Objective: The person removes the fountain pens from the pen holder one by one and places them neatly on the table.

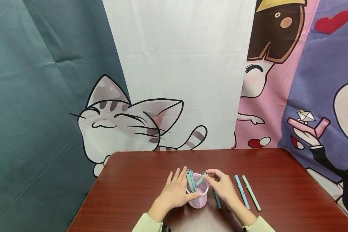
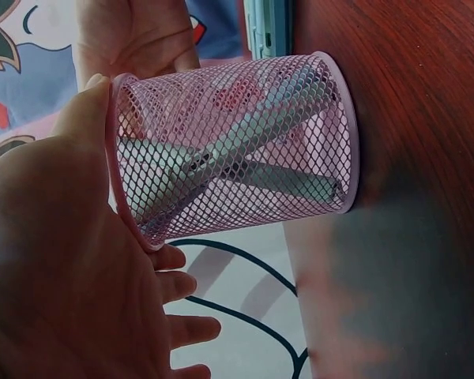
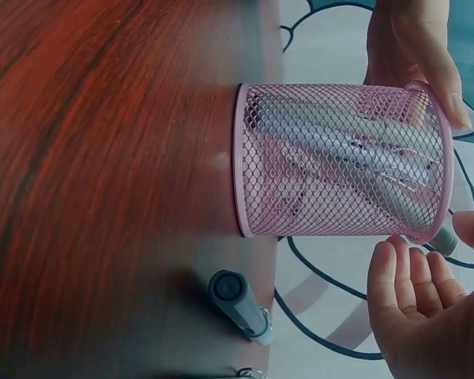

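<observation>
A pink mesh pen holder (image 1: 198, 202) stands upright on the table, with several green and blue pens leaning inside. My left hand (image 1: 175, 191) rests against its left side, fingers straight and spread, thumb along the rim. Over the opposite rim, my right hand (image 1: 221, 187) pinches the top end of a tilted green pen (image 1: 200, 180) between thumb and fingertips. That pen's lower part is inside the holder. In the right wrist view the pen's end (image 3: 444, 239) shows between the thumb and the curled fingers.
Right of the holder lie a dark blue pen (image 1: 217, 198), a light blue pen (image 1: 242, 191) and a green pen (image 1: 251, 193). Another pen is mostly hidden under the right hand. The brown table (image 1: 150, 164) ends at a cartoon-printed cloth backdrop (image 1: 179, 64).
</observation>
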Available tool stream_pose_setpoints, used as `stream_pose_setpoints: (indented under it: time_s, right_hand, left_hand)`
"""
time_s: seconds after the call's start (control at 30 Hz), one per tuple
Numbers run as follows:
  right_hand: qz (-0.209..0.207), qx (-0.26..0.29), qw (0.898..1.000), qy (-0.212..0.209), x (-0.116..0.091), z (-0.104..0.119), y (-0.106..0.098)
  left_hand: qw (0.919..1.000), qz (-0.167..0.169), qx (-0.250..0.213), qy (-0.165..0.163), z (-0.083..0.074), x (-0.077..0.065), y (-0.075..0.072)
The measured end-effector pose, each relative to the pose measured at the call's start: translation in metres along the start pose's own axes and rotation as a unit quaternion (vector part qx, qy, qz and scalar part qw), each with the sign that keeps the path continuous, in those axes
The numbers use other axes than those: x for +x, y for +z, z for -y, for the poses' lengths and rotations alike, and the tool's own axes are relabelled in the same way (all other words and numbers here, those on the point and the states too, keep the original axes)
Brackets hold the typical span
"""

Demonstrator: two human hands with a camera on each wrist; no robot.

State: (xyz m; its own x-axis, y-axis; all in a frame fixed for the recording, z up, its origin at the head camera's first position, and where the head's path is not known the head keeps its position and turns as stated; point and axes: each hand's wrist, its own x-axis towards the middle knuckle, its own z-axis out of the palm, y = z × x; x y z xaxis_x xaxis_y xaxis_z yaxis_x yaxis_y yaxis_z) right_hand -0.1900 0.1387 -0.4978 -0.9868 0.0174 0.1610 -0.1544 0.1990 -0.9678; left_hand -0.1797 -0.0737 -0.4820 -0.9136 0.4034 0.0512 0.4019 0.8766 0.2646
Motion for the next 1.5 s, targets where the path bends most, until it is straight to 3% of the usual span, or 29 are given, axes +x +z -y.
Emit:
stream_pose_setpoints:
  time_s: [0.63,1.03,1.5]
  right_hand:
    - [-0.003,-0.041,0.999,0.017,0.002,0.001,0.003]
    - [-0.009,-0.078,0.997,0.006,0.003,0.004,0.002]
    - [-0.012,-0.084,0.996,-0.010,0.003,0.016,-0.006]
  left_hand:
    - [1.0000,-0.005,-0.002,-0.003,-0.002,0.000,0.000]
    - [1.0000,-0.005,-0.005,-0.003,-0.002,0.000,0.000]
    - [0.9999,-0.009,-0.005,-0.002,0.000,-0.001,0.002]
